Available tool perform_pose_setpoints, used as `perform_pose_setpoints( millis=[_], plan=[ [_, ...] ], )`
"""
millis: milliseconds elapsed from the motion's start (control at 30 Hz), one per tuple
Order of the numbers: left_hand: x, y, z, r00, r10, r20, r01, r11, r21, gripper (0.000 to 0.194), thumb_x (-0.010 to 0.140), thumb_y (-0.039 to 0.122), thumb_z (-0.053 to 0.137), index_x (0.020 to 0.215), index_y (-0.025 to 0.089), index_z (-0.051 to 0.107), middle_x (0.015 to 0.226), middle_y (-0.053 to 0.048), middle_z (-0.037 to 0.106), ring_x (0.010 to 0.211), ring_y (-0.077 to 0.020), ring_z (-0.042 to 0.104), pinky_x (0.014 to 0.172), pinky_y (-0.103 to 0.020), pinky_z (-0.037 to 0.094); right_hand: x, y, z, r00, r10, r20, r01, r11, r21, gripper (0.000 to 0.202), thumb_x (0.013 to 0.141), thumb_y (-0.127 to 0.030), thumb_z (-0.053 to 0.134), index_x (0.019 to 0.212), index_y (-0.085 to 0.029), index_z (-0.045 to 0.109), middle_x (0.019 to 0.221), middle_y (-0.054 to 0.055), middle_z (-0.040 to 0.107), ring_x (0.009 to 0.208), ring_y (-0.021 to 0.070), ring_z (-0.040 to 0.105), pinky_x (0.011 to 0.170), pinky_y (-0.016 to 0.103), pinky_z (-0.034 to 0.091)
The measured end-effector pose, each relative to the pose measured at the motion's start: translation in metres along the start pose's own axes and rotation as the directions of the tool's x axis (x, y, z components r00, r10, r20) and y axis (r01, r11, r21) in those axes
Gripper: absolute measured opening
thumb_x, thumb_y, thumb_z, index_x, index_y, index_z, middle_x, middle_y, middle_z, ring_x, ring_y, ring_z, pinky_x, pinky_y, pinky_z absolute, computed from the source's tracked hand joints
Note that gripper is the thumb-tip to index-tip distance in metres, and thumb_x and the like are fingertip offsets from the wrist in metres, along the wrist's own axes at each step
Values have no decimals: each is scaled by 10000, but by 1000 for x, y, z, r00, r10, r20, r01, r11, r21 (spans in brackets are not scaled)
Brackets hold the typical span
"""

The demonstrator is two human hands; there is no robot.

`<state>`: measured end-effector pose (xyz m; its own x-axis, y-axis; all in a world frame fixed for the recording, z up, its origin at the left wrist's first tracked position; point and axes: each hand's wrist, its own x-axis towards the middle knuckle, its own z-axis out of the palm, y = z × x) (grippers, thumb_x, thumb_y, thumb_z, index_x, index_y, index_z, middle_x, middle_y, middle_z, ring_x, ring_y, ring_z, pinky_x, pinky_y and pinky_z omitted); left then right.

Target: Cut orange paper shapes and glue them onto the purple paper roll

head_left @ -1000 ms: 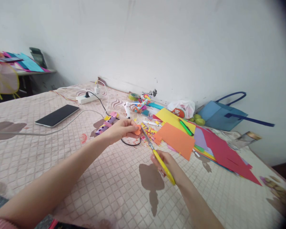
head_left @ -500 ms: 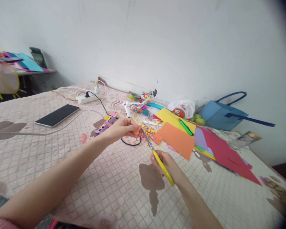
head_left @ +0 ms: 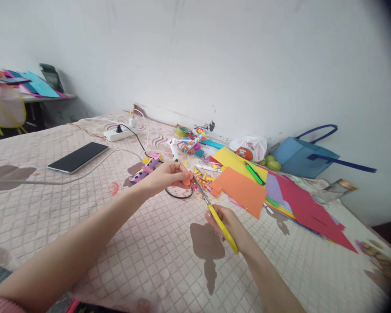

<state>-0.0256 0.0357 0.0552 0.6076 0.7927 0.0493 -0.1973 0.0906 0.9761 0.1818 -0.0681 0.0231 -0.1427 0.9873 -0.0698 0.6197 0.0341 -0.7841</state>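
My left hand [head_left: 171, 176] pinches a small orange paper piece [head_left: 189, 178] between thumb and fingers, above the middle of the cloth. Yellow-handled scissors [head_left: 222, 227] are in my right hand [head_left: 230, 221], with the fingers wrapped at the handles. The scissor blades point up and left, their tips at the right edge of the orange piece. Whether the blades are parted cannot be made out. Beyond both hands lie many small paper scraps [head_left: 206, 178]. A purple paper roll with dark dots [head_left: 146, 169] lies left of my left hand.
Orange [head_left: 241, 189], yellow [head_left: 230, 158] and red sheets [head_left: 313, 208] lie to the right, with a green cutter [head_left: 254, 174] on top. A blue bag [head_left: 301, 158] stands behind. At left are a dark tablet [head_left: 78, 157], cables and a white power strip [head_left: 120, 134].
The orange piece has turned slightly in my left fingers at the scissor tips. Both hands stay in nearly the same place.
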Motion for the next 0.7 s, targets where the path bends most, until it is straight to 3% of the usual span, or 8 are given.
perform_pose_setpoints(
  millis=[700],
  plan=[
    [-1, 2, 1, 999, 3, -41, -3, 1000, -4, 189, 715, 235, 661, 695, 104, 527, 745, -71, 661, 749, -154, 655, 752, -300, 518, 0, 4, -1, 999, -11, -38, 14, 997, 70, 311, 769, -456, 522, 618, -189, 472, 417, -66, 384, 362, 68, 336, 373, 207, 246]
  ],
)
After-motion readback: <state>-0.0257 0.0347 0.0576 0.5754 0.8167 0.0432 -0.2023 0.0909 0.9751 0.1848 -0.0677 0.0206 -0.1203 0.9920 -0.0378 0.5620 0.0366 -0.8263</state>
